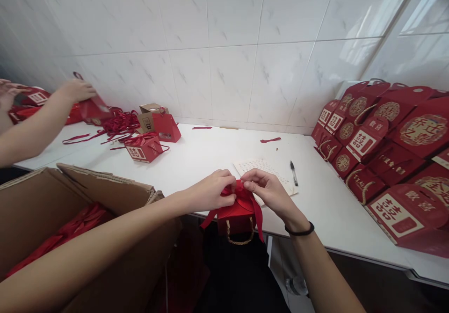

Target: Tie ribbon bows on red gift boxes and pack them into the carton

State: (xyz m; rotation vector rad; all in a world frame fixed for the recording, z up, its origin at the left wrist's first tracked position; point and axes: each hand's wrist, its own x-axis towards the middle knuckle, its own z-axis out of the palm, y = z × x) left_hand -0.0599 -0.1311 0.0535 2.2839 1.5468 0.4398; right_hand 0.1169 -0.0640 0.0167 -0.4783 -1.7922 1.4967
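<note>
A small red gift box [229, 222] with a twisted gold cord handle sits at the table's front edge, close to my body. Red ribbon [257, 219] lies over its top, gathered into a bow, with tails hanging at both sides. My left hand [219, 191] pinches the bow from the left, fingers closed on the ribbon. From the right, my right hand [268, 189] grips the same bow between thumb and fingertips. The knot itself is partly hidden by my fingers. Beneath and behind the box lies a sheet of paper [287, 184] with writing.
Stacked red gift boxes [382, 144] fill the right side. A black pen [293, 173] lies by the paper. An open cardboard carton [105, 177] stands front left. Loose ribbons [121, 122] and small boxes [143, 149] lie back left, near another person's hand [77, 90] holding a red box.
</note>
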